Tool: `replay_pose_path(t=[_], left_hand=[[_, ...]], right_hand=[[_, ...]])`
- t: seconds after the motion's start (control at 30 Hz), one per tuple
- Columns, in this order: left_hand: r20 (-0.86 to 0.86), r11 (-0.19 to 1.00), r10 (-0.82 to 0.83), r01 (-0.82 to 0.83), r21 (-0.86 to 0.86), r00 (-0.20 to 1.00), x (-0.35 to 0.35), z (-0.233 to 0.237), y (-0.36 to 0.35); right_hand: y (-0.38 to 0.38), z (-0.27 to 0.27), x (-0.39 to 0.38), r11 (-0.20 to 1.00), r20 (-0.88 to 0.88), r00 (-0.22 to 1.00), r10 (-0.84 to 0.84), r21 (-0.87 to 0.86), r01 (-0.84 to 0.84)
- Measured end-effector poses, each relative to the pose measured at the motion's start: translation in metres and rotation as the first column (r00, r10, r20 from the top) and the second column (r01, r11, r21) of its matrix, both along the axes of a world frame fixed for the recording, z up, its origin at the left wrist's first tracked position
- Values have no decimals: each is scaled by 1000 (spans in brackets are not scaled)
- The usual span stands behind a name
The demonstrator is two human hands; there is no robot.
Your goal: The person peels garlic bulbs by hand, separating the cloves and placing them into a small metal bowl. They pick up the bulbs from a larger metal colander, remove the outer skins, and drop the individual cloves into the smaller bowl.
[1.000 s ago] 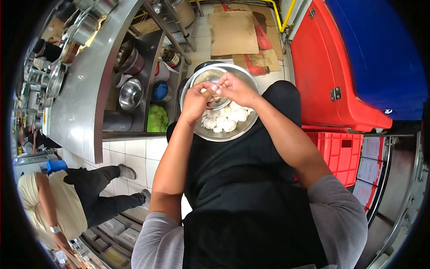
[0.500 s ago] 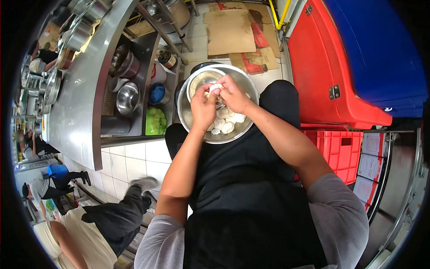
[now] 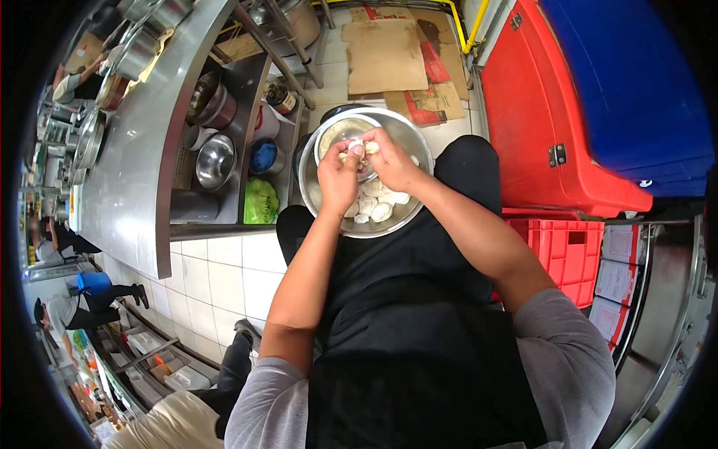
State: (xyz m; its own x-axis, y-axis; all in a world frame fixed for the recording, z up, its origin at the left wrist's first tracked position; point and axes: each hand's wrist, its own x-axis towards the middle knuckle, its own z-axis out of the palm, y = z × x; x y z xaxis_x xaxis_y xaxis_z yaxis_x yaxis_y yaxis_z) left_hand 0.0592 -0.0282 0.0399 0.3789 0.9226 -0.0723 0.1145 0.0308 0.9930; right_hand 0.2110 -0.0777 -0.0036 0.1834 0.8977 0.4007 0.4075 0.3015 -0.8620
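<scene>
Hands (image 3: 339,182) pinch garlic (image 3: 372,148); box lettering (image 3: 618,281) blurred.

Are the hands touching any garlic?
Touching. The head view shows the left hand and right hand both pinching pale garlic.

Flat cardboard (image 3: 384,60), red crate (image 3: 555,258)

Left hand (image 3: 339,179) and right hand (image 3: 395,166) pinch some garlic (image 3: 372,148) over a small bowl (image 3: 327,137), nested in a big metal bowl (image 3: 420,146). Bunch of garlic bulbs (image 3: 381,212) in there too.
</scene>
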Motion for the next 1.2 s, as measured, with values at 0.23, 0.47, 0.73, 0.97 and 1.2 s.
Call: replay_pose_path(t=[0.23, 0.47, 0.73, 0.97, 1.2], left_hand=[[169, 956, 36, 15, -294, 985, -17, -1, 18], [114, 941, -40, 76, -331, 993, -17, 4, 9], [98, 944, -107, 132, -303, 989, -5, 8, 8], [98, 962, 5, 22, -272, 995, -1, 10, 6], [248, 859, 96, 46, -511, 964, -29, 5, 31]], right_hand=[[-5, 12, 2, 929, -637, 765, 92, -221, -296], [0, 5, 2, 915, -769, 618, 165, -114, -386], [1, 8, -1, 991, -312, 950, -10, -131, -32], [2, 12, 3, 975, -70, 990, -123, -193, 107], [3, 7, -1, 982, 30, 997, -77, -169, 81]])
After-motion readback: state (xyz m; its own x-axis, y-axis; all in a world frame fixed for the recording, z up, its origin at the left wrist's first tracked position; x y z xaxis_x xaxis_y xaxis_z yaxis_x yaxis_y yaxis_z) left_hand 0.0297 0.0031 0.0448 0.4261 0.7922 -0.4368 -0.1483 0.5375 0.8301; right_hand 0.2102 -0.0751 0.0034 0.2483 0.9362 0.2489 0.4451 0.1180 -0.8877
